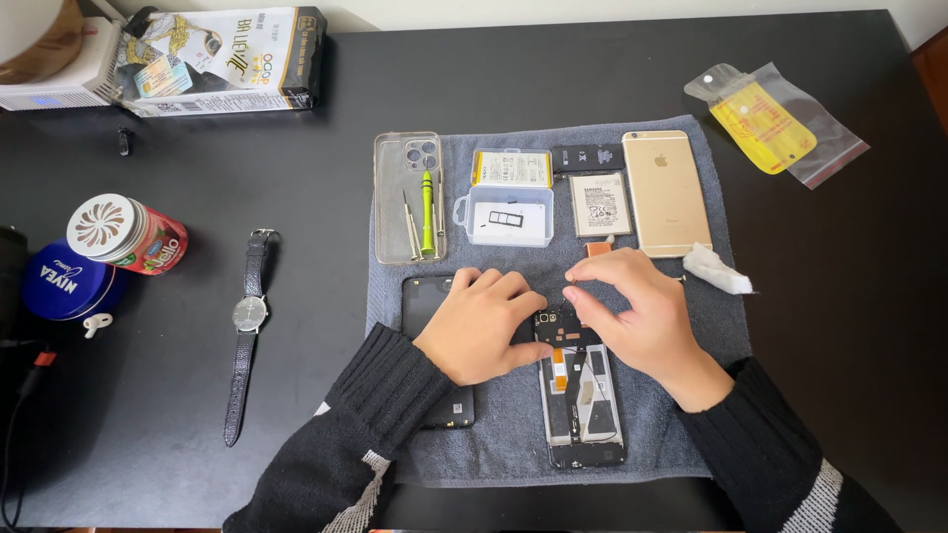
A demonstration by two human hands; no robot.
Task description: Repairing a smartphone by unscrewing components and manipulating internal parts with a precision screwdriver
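The opened smartphone (581, 395) was laid on the grey towel (494, 434), steadied at its top edge by the curled left hand (482, 326). A small part, too tiny to identify, was pinched by the right hand (637, 311) above the camera end.

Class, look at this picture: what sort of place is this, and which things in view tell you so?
Probably a home desk used for phone repair: an opened phone lies on a grey towel, small screwdrivers rest in a clear phone case, and a wristwatch lies nearby.
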